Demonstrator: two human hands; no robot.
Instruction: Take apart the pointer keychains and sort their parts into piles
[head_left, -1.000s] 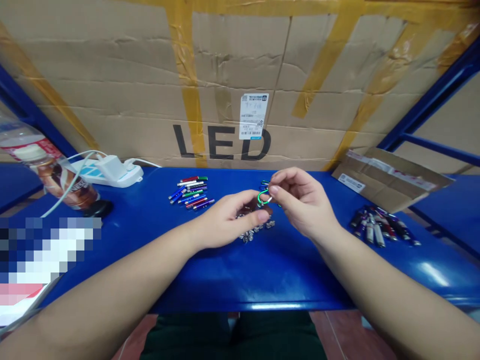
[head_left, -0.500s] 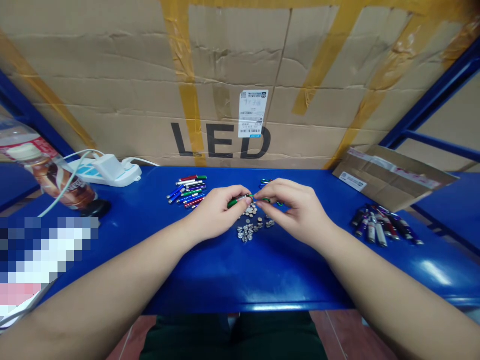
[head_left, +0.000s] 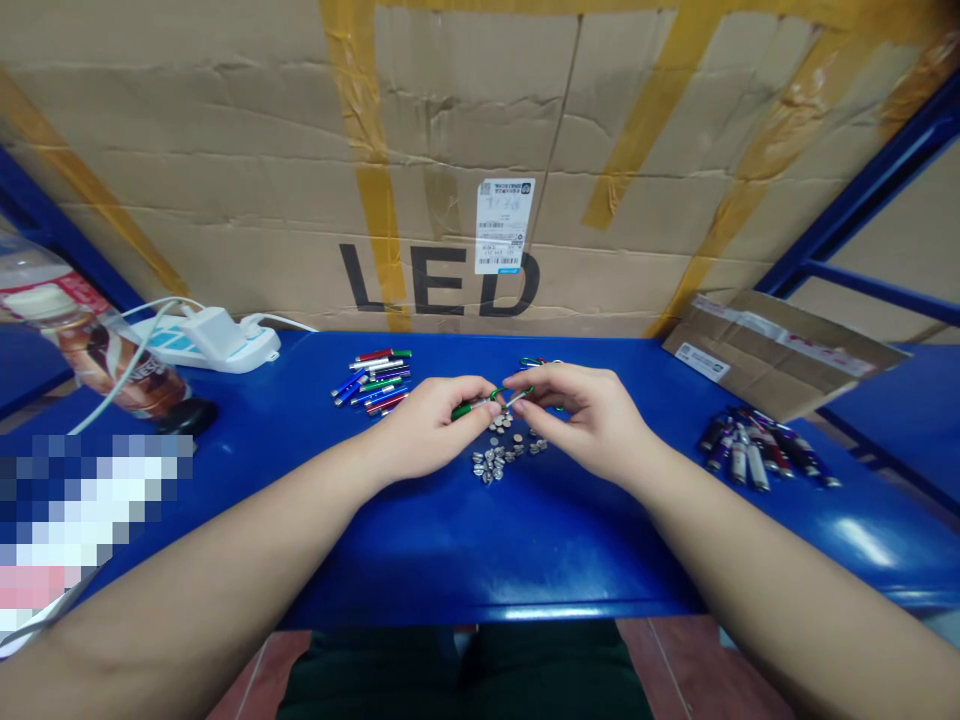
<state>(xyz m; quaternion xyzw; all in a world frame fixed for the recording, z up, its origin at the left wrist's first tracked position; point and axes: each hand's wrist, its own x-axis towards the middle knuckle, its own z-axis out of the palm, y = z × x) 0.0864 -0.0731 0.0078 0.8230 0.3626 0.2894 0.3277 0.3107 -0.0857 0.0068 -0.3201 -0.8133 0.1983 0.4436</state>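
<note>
Your left hand (head_left: 420, 430): hung low over the counter (head_left: 510, 560), forearm slanting in from the near left corner; its fingers were clamped on a green tube (head_left: 462, 410). Your right hand (head_left: 596, 415): mirrored it from the near right corner, back upward, its fingers pinched on a green clip (head_left: 521, 396). Tube and clip: close together between your hands, well in from the near edge, by small silver discs (head_left: 491, 463).
</note>
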